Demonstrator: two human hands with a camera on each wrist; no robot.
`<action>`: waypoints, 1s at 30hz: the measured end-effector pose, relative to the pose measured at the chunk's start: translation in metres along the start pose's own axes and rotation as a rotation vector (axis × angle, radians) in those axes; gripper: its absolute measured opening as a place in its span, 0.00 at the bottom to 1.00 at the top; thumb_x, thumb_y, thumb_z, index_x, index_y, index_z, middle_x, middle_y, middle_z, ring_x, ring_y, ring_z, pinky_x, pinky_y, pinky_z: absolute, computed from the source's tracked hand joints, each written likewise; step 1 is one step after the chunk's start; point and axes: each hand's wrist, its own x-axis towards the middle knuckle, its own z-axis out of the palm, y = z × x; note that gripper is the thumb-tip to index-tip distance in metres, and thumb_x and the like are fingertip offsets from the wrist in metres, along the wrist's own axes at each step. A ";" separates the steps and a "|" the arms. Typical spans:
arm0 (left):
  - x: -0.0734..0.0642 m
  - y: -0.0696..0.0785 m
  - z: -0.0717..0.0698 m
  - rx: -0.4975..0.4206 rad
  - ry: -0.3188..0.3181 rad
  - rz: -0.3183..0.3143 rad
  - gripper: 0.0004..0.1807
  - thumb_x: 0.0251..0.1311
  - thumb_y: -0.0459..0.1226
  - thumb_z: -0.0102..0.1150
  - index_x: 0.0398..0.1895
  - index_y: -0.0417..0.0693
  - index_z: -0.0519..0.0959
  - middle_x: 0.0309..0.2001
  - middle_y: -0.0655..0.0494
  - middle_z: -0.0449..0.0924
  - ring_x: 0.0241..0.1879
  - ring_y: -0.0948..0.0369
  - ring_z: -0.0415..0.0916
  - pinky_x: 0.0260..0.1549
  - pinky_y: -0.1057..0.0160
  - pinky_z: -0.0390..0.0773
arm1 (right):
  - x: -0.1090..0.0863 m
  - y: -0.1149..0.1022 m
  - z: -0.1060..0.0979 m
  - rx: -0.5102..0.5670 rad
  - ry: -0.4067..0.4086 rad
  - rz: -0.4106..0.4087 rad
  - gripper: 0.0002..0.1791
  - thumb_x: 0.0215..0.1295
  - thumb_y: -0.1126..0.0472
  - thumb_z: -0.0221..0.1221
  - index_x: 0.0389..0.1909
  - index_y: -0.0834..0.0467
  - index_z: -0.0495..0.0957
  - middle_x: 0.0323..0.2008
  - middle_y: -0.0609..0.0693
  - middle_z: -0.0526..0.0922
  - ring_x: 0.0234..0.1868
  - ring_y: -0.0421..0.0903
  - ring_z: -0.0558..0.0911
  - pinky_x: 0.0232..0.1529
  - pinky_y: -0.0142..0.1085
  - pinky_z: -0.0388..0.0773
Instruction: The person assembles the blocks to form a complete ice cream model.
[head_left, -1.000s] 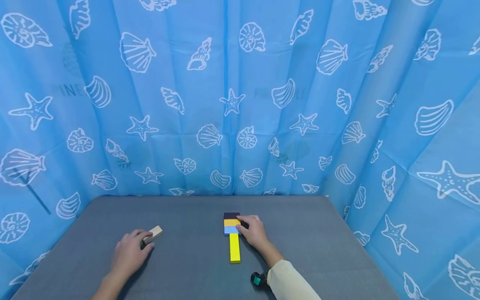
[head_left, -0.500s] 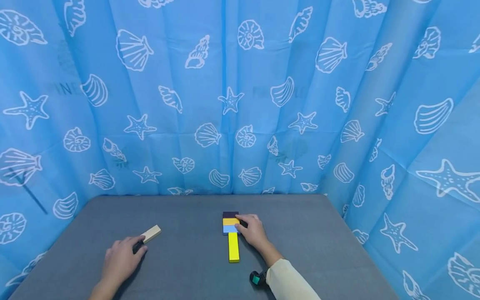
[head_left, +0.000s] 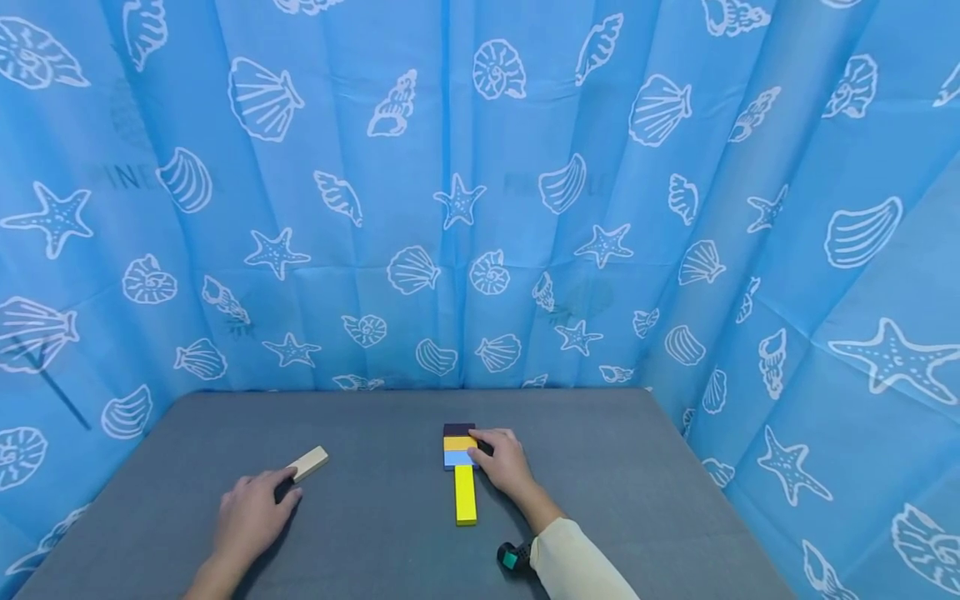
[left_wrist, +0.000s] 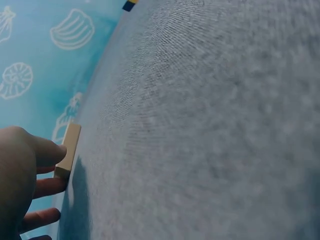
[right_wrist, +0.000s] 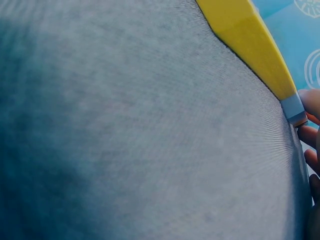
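Note:
My left hand [head_left: 253, 510] is at the near end of a pale wooden block [head_left: 309, 463], its index fingertip touching that end, thumb apart. In the left wrist view, the fingers [left_wrist: 47, 187] spread beside the wooden block [left_wrist: 69, 147]. A dark purple block [head_left: 459, 429], an orange block [head_left: 459, 443] and a light blue block [head_left: 459, 457] lie side by side. From the blue one, a long yellow block [head_left: 466, 495] runs towards me. My right hand [head_left: 507, 463] touches the right ends of the row with index finger and thumb; the other fingers are mostly hidden.
Everything lies on a grey cloth-covered table [head_left: 360, 533]. A blue curtain [head_left: 420, 208] with white shell and starfish prints hangs behind and along the sides. A black device [head_left: 512, 557] with a green patch sits at the right wrist.
My left hand first draws back left along the wooden block, then shifts right again; the block slides a little rightward and away from me. The right hand stays at the coloured blocks.

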 end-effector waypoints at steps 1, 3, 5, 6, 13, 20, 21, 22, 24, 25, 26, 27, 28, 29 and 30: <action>0.001 0.001 0.001 0.005 0.004 0.008 0.23 0.58 0.43 0.66 0.55 0.43 0.80 0.53 0.36 0.78 0.49 0.37 0.71 0.44 0.36 0.66 | 0.000 0.000 0.000 -0.002 0.000 0.003 0.21 0.67 0.54 0.60 0.60 0.52 0.79 0.57 0.51 0.79 0.59 0.52 0.71 0.57 0.53 0.69; 0.004 0.003 0.003 0.019 0.007 0.023 0.23 0.57 0.43 0.66 0.55 0.43 0.81 0.52 0.37 0.79 0.49 0.37 0.71 0.44 0.36 0.66 | 0.000 -0.001 0.000 -0.005 -0.003 0.014 0.21 0.67 0.54 0.61 0.60 0.52 0.79 0.57 0.51 0.79 0.59 0.52 0.71 0.57 0.53 0.69; 0.007 0.005 0.005 0.027 0.009 0.038 0.23 0.57 0.43 0.67 0.55 0.44 0.81 0.51 0.38 0.79 0.49 0.37 0.72 0.43 0.36 0.66 | 0.000 -0.001 0.000 -0.015 -0.006 0.017 0.21 0.67 0.54 0.61 0.60 0.51 0.79 0.57 0.51 0.79 0.59 0.52 0.71 0.57 0.52 0.70; 0.009 0.006 0.006 0.028 0.008 0.043 0.22 0.57 0.43 0.67 0.55 0.44 0.81 0.51 0.38 0.79 0.49 0.38 0.72 0.43 0.36 0.66 | 0.000 -0.001 -0.001 -0.014 -0.006 0.019 0.21 0.67 0.54 0.61 0.60 0.51 0.79 0.57 0.51 0.79 0.59 0.52 0.71 0.57 0.52 0.70; 0.021 0.012 0.015 0.007 0.047 0.089 0.21 0.58 0.41 0.66 0.54 0.45 0.82 0.51 0.40 0.80 0.49 0.40 0.73 0.44 0.37 0.67 | 0.000 0.001 0.000 -0.012 -0.002 0.015 0.21 0.66 0.54 0.61 0.60 0.51 0.79 0.57 0.51 0.79 0.58 0.51 0.71 0.56 0.51 0.71; 0.034 0.018 0.022 -0.018 0.073 0.114 0.22 0.60 0.40 0.64 0.57 0.44 0.80 0.52 0.40 0.79 0.51 0.41 0.71 0.48 0.38 0.65 | 0.000 0.001 0.000 -0.002 0.011 -0.012 0.21 0.66 0.55 0.62 0.59 0.53 0.79 0.56 0.51 0.80 0.58 0.52 0.71 0.56 0.53 0.70; 0.036 0.019 0.023 -0.022 0.078 0.114 0.22 0.60 0.40 0.64 0.57 0.44 0.80 0.53 0.39 0.79 0.51 0.41 0.70 0.49 0.38 0.64 | 0.000 0.001 0.000 0.005 0.011 -0.013 0.20 0.66 0.55 0.62 0.59 0.53 0.79 0.56 0.51 0.80 0.58 0.52 0.71 0.56 0.53 0.70; 0.038 0.020 0.024 -0.024 0.080 0.115 0.22 0.60 0.40 0.64 0.58 0.44 0.79 0.53 0.39 0.79 0.52 0.40 0.70 0.49 0.37 0.64 | 0.000 0.001 0.000 0.011 0.011 -0.014 0.20 0.66 0.55 0.62 0.59 0.53 0.79 0.56 0.51 0.80 0.59 0.52 0.71 0.57 0.53 0.69; 0.042 0.022 0.025 -0.028 0.081 0.115 0.23 0.61 0.39 0.64 0.59 0.44 0.79 0.54 0.38 0.78 0.53 0.40 0.69 0.50 0.37 0.63 | 0.000 0.001 0.000 0.019 0.012 -0.021 0.20 0.66 0.55 0.62 0.58 0.54 0.80 0.56 0.51 0.80 0.59 0.52 0.71 0.57 0.53 0.69; 0.044 0.023 0.026 -0.025 0.079 0.116 0.23 0.61 0.39 0.63 0.59 0.44 0.78 0.54 0.38 0.78 0.53 0.40 0.69 0.51 0.37 0.63 | 0.000 0.001 0.000 0.019 0.011 -0.020 0.20 0.66 0.55 0.62 0.58 0.54 0.80 0.56 0.51 0.80 0.59 0.52 0.71 0.57 0.53 0.69; 0.046 0.025 0.026 -0.026 0.075 0.116 0.23 0.61 0.39 0.63 0.59 0.44 0.78 0.54 0.38 0.78 0.53 0.40 0.69 0.51 0.37 0.62 | 0.000 0.001 0.000 0.018 0.011 -0.018 0.20 0.66 0.55 0.62 0.59 0.54 0.79 0.56 0.51 0.80 0.59 0.52 0.71 0.57 0.53 0.69; 0.047 0.026 0.027 -0.027 0.069 0.115 0.23 0.61 0.39 0.63 0.59 0.44 0.78 0.54 0.38 0.78 0.53 0.40 0.68 0.51 0.37 0.62 | 0.000 0.001 0.000 0.019 0.011 -0.016 0.20 0.66 0.55 0.62 0.59 0.54 0.79 0.56 0.51 0.80 0.59 0.52 0.71 0.57 0.53 0.69; 0.049 0.028 0.027 -0.026 0.065 0.115 0.23 0.61 0.39 0.63 0.59 0.44 0.78 0.54 0.38 0.78 0.54 0.40 0.68 0.52 0.36 0.62 | 0.000 0.001 0.000 0.020 0.011 -0.016 0.20 0.66 0.55 0.62 0.58 0.54 0.80 0.56 0.51 0.80 0.59 0.52 0.71 0.57 0.53 0.69; 0.051 0.030 0.028 -0.027 0.061 0.114 0.23 0.61 0.39 0.63 0.60 0.44 0.78 0.54 0.38 0.78 0.54 0.39 0.68 0.52 0.36 0.62 | 0.000 0.001 0.000 0.015 0.012 -0.017 0.20 0.66 0.55 0.62 0.58 0.54 0.80 0.56 0.51 0.80 0.59 0.52 0.72 0.57 0.53 0.69; 0.053 0.031 0.029 -0.027 0.058 0.112 0.23 0.61 0.39 0.63 0.60 0.44 0.78 0.54 0.38 0.78 0.54 0.39 0.68 0.52 0.36 0.61 | 0.000 0.001 0.000 0.013 0.011 -0.012 0.20 0.66 0.55 0.62 0.58 0.53 0.80 0.56 0.51 0.80 0.59 0.52 0.71 0.57 0.53 0.69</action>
